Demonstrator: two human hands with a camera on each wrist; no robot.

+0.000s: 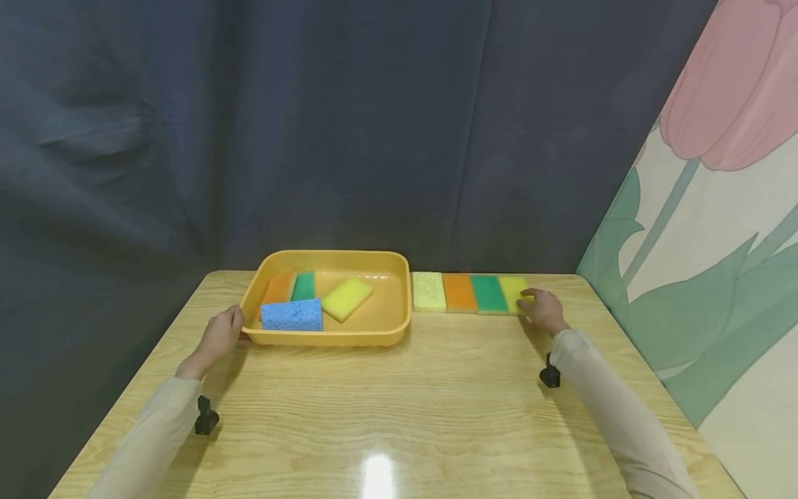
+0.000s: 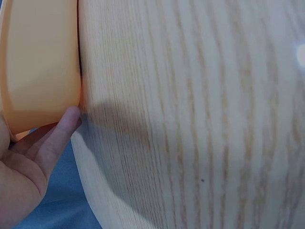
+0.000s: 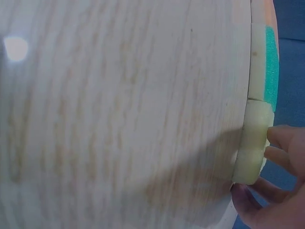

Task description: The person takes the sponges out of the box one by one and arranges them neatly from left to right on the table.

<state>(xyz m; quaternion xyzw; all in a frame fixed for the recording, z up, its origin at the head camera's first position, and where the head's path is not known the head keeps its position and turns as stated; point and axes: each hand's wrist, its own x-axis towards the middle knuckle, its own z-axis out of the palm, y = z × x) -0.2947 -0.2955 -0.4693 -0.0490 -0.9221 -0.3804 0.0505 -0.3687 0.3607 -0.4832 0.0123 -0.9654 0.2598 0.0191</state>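
My left hand [image 1: 223, 335] grips the front left corner of a yellow plastic tray [image 1: 324, 338]; in the left wrist view its fingers [image 2: 59, 136] lie along the tray's outer wall. Inside the tray are a blue sponge [image 1: 291, 315], a yellow sponge [image 1: 347, 299], an orange sponge [image 1: 278, 287] and a green sponge [image 1: 304, 285]. My right hand [image 1: 544, 311] holds the right end of another yellow sponge [image 1: 511, 290], the last in a row. Seen from the right wrist, fingertips touch that sponge's upper face [image 3: 255, 143], with the thumb at its end.
Left of the held sponge lie a green sponge [image 1: 488, 294], an orange sponge [image 1: 460, 292] and a pale yellow sponge [image 1: 429, 291], side by side up to the tray. They line the back edge of the wooden table [image 1: 386, 402]. A dark curtain [image 1: 349, 138] hangs behind.
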